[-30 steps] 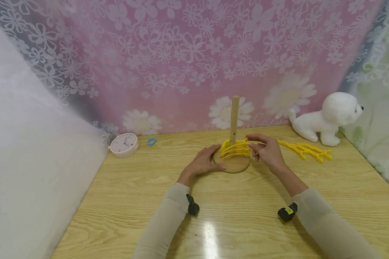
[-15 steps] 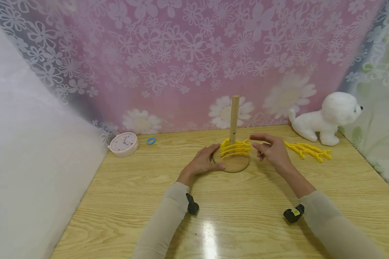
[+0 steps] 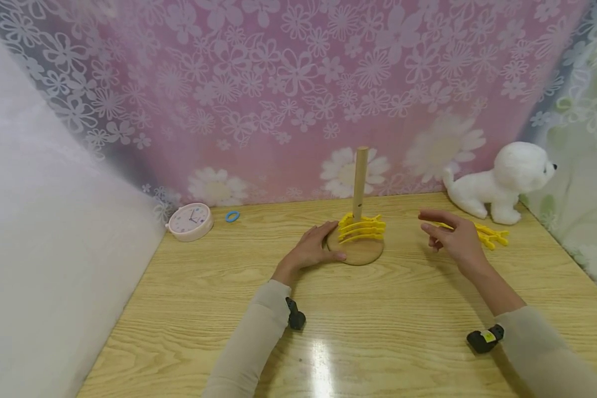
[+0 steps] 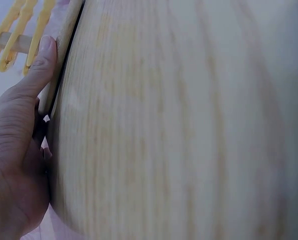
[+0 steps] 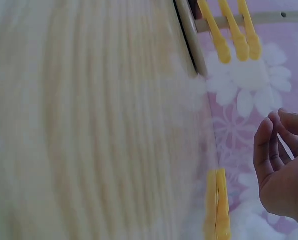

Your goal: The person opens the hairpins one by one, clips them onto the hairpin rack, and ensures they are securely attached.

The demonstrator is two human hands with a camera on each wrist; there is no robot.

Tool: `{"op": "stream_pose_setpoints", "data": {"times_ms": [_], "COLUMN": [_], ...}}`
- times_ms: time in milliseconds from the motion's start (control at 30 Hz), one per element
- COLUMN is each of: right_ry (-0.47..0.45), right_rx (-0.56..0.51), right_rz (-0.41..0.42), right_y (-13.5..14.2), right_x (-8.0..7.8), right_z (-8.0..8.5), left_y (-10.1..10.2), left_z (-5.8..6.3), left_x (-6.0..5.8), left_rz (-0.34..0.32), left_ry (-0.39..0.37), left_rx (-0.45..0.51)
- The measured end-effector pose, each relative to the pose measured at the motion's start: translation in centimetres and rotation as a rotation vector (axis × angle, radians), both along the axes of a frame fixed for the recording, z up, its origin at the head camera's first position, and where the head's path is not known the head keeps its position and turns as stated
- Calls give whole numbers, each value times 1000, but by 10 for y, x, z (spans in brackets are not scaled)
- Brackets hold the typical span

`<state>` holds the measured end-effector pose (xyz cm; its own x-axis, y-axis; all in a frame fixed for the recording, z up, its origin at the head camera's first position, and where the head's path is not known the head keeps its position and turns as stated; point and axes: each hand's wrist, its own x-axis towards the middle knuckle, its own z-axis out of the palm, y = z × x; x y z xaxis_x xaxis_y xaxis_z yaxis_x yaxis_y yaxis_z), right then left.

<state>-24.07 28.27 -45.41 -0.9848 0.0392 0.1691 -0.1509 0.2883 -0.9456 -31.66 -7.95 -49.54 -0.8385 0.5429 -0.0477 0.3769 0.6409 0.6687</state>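
A round wooden base [image 3: 360, 255] carries an upright wooden post [image 3: 360, 179]. Several curved yellow plastic branch pieces [image 3: 362, 234] are stacked around the post's foot. My left hand [image 3: 309, 249] holds the base by its left edge, the thumb lying on top, as the left wrist view also shows; its other fingers are partly hidden. My right hand [image 3: 453, 239] is in the air right of the base, fingers bent loosely with nothing between them. Behind and beside it lie loose yellow branch pieces [image 3: 493, 236], partly covered by the hand; their ends [image 5: 217, 205] show in the right wrist view.
A pink round clock [image 3: 191, 222] and a blue ring [image 3: 232, 216] lie at the back left of the wooden table [image 3: 378, 331]. At the back right sits a white plush dog [image 3: 497, 185]. A pink flowered cloth [image 3: 278, 99] hangs behind the table.
My right hand has drawn away from the stacked yellow pieces and moved right, over toward the loose ones. The left hand and the base have stayed in place.
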Motion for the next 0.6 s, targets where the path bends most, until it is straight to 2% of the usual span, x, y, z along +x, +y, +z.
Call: {"op": "stream_pose_setpoints", "data": {"times_ms": [133, 400, 600], "right_ry": [-16, -75, -161], "right_rx": [10, 0, 15], "right_rz": [-15, -108, -129], "right_y": [21, 57, 75], "right_x": [6, 16, 20], "right_z": [-3, -9, -13], "left_y": [0, 1, 0], "left_z": [1, -1, 0], "left_x": [0, 1, 0], "left_rz": [1, -2, -3], "left_ry": [0, 8, 5], "left_rx": [2, -3, 1]}}
